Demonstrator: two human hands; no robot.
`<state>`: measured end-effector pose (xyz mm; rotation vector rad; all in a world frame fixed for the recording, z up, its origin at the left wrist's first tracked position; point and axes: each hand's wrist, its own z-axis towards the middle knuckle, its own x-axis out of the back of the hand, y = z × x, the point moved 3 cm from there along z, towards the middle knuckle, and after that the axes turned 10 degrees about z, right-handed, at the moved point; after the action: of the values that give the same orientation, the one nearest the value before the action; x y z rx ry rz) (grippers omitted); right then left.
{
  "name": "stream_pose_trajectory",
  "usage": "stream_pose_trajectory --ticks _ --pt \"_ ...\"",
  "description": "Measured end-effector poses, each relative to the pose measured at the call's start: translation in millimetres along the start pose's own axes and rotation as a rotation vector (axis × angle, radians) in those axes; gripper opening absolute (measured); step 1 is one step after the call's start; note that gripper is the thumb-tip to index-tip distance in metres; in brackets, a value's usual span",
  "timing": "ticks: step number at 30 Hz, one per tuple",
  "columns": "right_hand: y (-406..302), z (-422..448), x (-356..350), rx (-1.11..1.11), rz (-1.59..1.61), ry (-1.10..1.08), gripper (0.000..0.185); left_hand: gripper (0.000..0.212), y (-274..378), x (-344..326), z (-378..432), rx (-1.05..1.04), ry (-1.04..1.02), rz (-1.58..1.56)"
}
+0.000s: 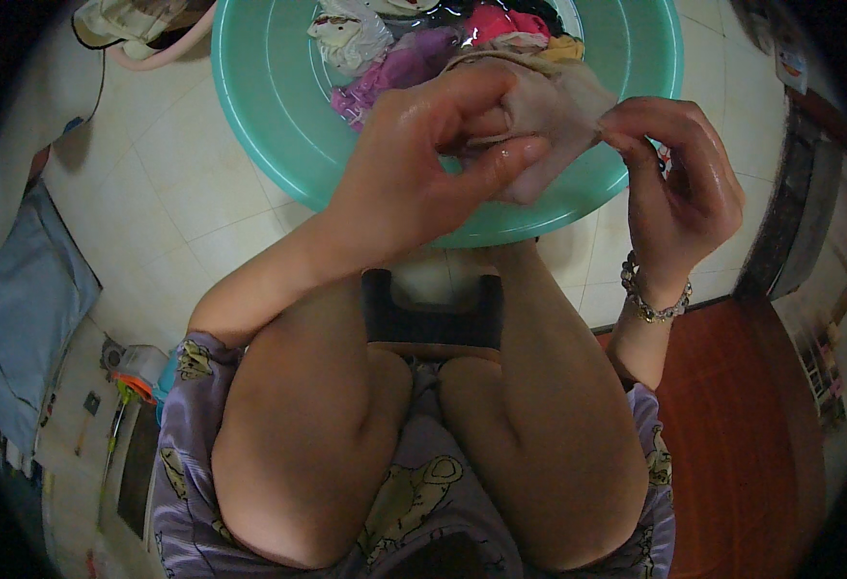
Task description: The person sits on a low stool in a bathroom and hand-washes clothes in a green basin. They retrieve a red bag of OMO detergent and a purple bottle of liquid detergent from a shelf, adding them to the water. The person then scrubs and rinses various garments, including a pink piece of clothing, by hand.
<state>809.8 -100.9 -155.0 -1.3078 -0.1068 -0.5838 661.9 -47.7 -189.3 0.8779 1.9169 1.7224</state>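
Note:
A wet, pale beige cloth item [557, 108] stretches between my two hands above the near rim of a green plastic basin [278, 123]. My left hand [438, 145] grips the cloth, with part of it wrapped about the fingers and the thumb beneath. At the cloth's right edge, my right hand [676, 152] pinches a corner between thumb and fingertips. Both hands look wet. Behind the cloth, the basin holds water and several wet garments: a white one [351, 36], a purple one [412, 61], a pink one [506, 27] and a yellow one [562, 49].
The basin stands on a tiled floor [177, 174] beyond my knees. A dark stool-like piece [430, 322] shows between my legs. To the right lies a reddish-brown wooden surface [734, 434]. On the left hangs a blue-grey cloth [32, 311], near a pale bag [130, 22] at the top.

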Motion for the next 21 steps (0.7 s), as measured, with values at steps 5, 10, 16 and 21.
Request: stream_pose_trajectory --ticks 5,10,16,21 --pt "9.1 -2.4 -5.3 0.124 -0.070 -0.032 0.013 0.021 -5.5 -0.2 0.5 0.020 0.028 -0.023" --pt "45.9 -13.1 -34.9 0.084 -0.251 -0.293 0.011 0.034 -32.5 7.5 14.5 0.052 -0.174 0.468" --pt "33.7 43.9 -30.5 0.525 -0.210 -0.393 0.049 0.037 26.4 58.5 28.7 -0.188 0.004 0.590" --pt "43.0 33.7 -51.9 0.315 -0.229 -0.011 0.020 0.027 -3.3 40.4 34.9 -0.472 0.315 0.857"
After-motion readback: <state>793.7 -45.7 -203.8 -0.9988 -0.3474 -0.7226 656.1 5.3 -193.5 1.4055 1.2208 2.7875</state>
